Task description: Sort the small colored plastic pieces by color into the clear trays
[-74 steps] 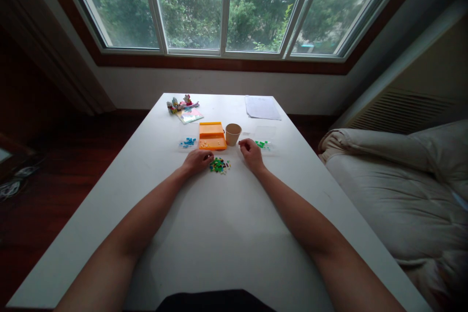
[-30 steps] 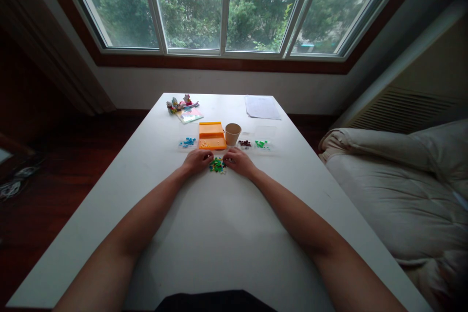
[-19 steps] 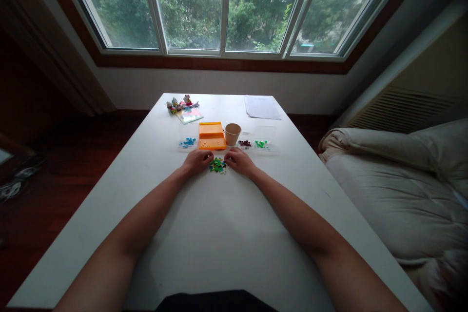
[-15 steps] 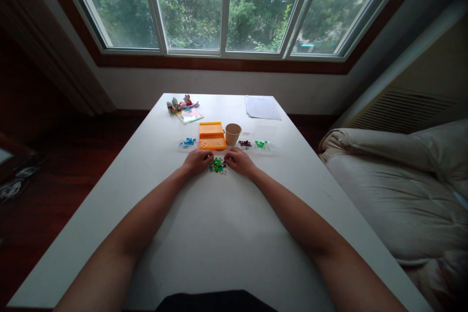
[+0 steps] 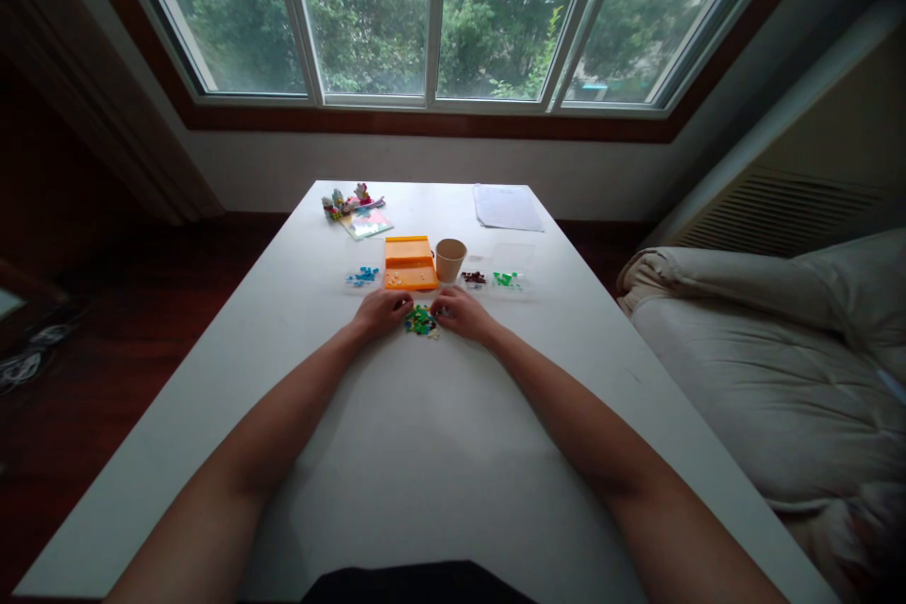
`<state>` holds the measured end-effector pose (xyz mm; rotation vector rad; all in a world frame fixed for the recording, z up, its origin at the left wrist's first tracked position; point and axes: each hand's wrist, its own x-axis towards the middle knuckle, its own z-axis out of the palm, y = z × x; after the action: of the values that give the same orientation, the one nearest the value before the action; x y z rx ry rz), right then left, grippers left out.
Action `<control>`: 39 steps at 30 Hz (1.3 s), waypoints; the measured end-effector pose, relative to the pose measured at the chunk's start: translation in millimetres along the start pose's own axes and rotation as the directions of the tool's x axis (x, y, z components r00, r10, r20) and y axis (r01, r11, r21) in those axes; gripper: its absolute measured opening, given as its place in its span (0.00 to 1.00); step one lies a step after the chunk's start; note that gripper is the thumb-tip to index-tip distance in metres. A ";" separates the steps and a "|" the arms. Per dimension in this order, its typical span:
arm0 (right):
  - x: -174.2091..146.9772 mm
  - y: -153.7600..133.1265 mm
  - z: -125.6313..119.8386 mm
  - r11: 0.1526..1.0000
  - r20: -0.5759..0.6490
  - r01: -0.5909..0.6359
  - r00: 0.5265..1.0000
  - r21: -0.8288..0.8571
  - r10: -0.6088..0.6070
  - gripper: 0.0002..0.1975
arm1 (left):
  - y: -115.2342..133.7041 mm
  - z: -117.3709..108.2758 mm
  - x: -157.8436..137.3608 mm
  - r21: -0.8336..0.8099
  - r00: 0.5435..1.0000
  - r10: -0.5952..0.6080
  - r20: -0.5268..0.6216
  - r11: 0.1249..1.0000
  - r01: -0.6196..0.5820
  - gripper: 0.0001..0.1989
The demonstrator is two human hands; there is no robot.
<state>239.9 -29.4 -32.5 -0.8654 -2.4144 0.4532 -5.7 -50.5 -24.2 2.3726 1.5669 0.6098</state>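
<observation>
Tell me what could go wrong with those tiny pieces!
The loose pile of coloured pieces lies between the left hand and right hand, so a bump might scatter it. The paper cup stands just beyond the right hand and could tip. Dark brown pieces and green pieces sit side by side; a jolt might mix them.

No lettering is reading clearly anywhere. The papers (image 5: 508, 209) lying by the far right corner of the tabletop (image 5: 425, 453) and the card (image 5: 370, 225) lying near its far left corner are staying illegible.
</observation>
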 end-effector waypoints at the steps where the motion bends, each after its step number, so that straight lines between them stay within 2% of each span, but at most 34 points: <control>1: -0.3 1.4 0.9 1.000 -0.012 -0.004 1.000 0.006 0.004 0.05 | -0.1 0.0 0.1 -0.001 1.000 0.002 -0.001 1.000 -0.002 0.16; 5: -1.9 7.2 4.0 0.993 -0.088 -0.087 0.992 0.077 0.093 0.04 | 0.1 -0.6 0.3 0.009 1.000 -0.005 0.000 1.000 0.005 0.16; 9: -2.2 10.9 1.8 0.977 -0.211 -0.156 0.960 0.146 0.184 0.04 | 1.1 -1.6 0.3 0.019 1.000 -0.002 0.005 1.000 0.002 0.16; 13: -0.7 15.2 -2.6 0.958 -0.355 -0.167 0.903 0.233 0.244 0.07 | 2.4 -3.1 0.4 0.026 1.000 -0.009 0.020 1.000 0.008 0.16; 16: 0.0 22.5 -3.3 0.911 -0.402 -0.221 0.843 0.348 0.358 0.10 | 2.4 -3.8 0.7 0.022 1.000 -0.005 0.026 1.000 0.004 0.16; 21: 1.0 39.3 -1.8 0.776 -0.404 -0.278 0.727 0.566 0.555 0.14 | 1.5 -3.4 0.4 0.020 1.000 -0.002 0.025 1.000 0.001 0.16; 28: 2.4 49.7 -0.3 0.613 -0.387 -0.219 0.605 0.759 0.696 0.20 | -0.1 -2.5 -0.8 0.019 1.000 0.001 0.020 1.000 -0.001 0.16; 31: 2.4 49.8 -1.4 0.570 -0.383 -0.175 0.581 0.803 0.718 0.20 | -1.0 -1.7 -0.3 0.021 1.000 0.007 0.023 1.000 -0.007 0.16; 34: 2.4 49.2 -2.9 0.546 -0.372 -0.149 0.583 0.824 0.722 0.18 | -1.3 -0.9 0.2 0.025 1.000 0.007 0.021 1.000 -0.008 0.16; 39: 2.5 48.2 -3.6 0.533 -0.360 -0.167 0.570 0.829 0.738 0.17 | -1.3 -0.5 0.1 0.021 1.000 0.004 0.015 1.000 -0.005 0.16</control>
<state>263.6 8.3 -51.3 -1.0763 -1.0536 1.0148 -7.0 -49.9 -24.3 2.3906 1.5696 0.5784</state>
